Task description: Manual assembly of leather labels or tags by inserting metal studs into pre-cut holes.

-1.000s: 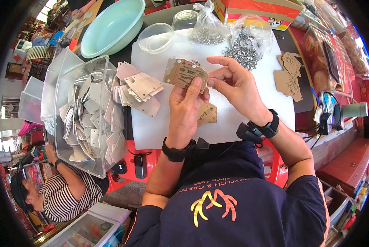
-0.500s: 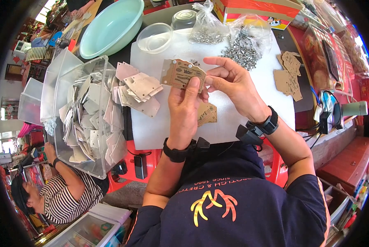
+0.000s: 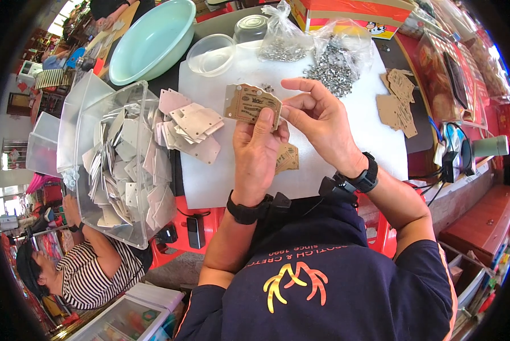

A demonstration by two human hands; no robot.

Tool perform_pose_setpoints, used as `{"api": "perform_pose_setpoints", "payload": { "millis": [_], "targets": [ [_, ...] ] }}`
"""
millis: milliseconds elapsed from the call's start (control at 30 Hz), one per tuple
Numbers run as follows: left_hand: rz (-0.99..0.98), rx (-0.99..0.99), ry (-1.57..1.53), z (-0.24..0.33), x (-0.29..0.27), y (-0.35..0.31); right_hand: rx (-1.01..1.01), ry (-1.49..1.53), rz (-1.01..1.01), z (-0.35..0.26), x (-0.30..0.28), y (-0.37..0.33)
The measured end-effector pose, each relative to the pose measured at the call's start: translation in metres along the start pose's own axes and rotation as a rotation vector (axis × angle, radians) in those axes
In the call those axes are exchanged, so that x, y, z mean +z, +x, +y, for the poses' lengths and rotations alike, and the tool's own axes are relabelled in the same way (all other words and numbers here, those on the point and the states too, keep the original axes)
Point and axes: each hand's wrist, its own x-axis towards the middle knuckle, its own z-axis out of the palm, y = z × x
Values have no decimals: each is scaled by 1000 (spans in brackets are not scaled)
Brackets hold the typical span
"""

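My left hand (image 3: 256,139) grips a brown printed card (image 3: 254,104) over the white work surface, thumb on its face and fingers behind. The card has a scalloped upper edge, small round fasteners near its corners and a greyish strip along its left side. My right hand (image 3: 317,116) is at the card's right edge, thumb and forefinger pinched together and another finger stretched out above. Whatever that pinch holds is too small to make out. Beneath my hands lies another brown printed card (image 3: 288,158), partly covered. A few small metal pieces (image 3: 267,87) lie just behind the held card.
At left stand a clear bin (image 3: 144,233) of pale plates and a loose pile of plates (image 3: 193,124). Behind are a green basin (image 3: 152,45), a round plastic tub (image 3: 211,55) and bags of metal pieces (image 3: 337,62). Brown cards (image 3: 397,111) lie right. A person (image 3: 98,267) works at lower left.
The held card has tilted slightly and shifted a little down and left. My right hand stays at its right edge, its fingers barely moved. The person at left has shifted an arm.
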Motion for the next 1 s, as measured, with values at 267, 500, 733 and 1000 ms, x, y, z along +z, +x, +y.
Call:
{"api": "perform_pose_setpoints", "payload": {
  "millis": [267, 500, 733, 1000],
  "targets": [
    [41, 142, 231, -6, 3, -2, 111, 119, -27, -10, 1, -1],
    [72, 176, 348, -10, 5, -2, 102, 132, 5, -16, 0, -5],
    [66, 225, 428, -14, 3, 0, 88, 131, 60, -9, 2, -6],
    [106, 256, 422, -14, 6, -3, 48, 119, 72, -8, 5, -7]
  ]
}}
